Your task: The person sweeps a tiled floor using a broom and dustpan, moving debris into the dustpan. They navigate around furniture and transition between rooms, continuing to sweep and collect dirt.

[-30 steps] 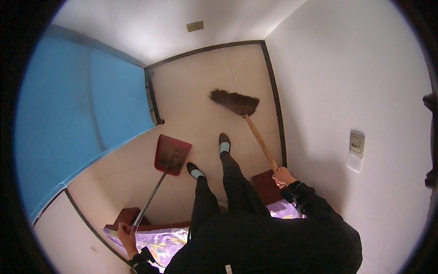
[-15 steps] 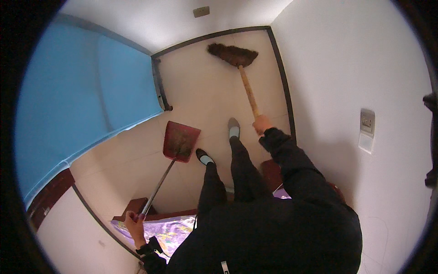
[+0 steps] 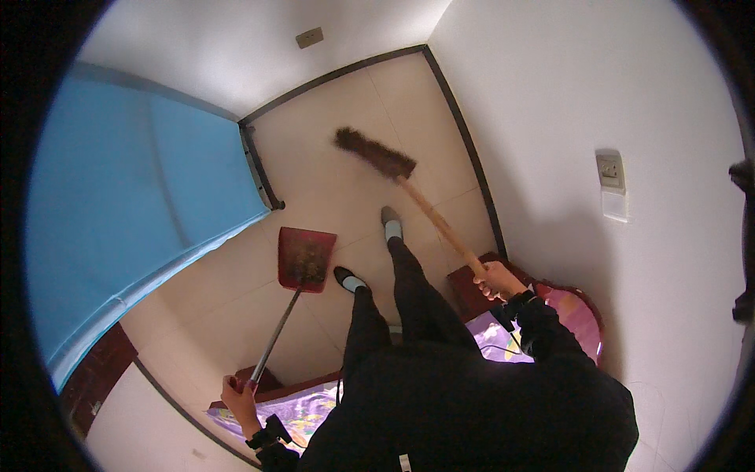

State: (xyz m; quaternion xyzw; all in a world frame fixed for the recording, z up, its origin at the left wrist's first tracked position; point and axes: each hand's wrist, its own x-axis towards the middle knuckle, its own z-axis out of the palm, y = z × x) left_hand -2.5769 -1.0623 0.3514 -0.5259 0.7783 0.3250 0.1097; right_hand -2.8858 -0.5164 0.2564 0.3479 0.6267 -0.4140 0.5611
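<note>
- The floor (image 3: 346,189) is of pale beige tiles, with a dark skirting along the white walls.
- A blue curtain (image 3: 134,212) hangs far ahead of the left hand, and a wall socket (image 3: 611,171) sits on the white wall beyond the right hand.
- A bed with a purple patterned cover (image 3: 303,405) lies just beside the left hand, low in the view.
- The right hand (image 3: 494,281) is closed firmly around the wooden handle of the broom (image 3: 409,185), near its upper end; the arm in a dark sleeve is bent at the person's right side.
- The broom slants forward and to the left from this hand, and its dark bristles rest on the floor well ahead of it.
- The left hand (image 3: 240,393) is closed around the end of the long metal handle of the red dustpan (image 3: 303,259).
- The dustpan lies on the floor ahead of this hand, just beside the person's left foot (image 3: 348,278).
</note>
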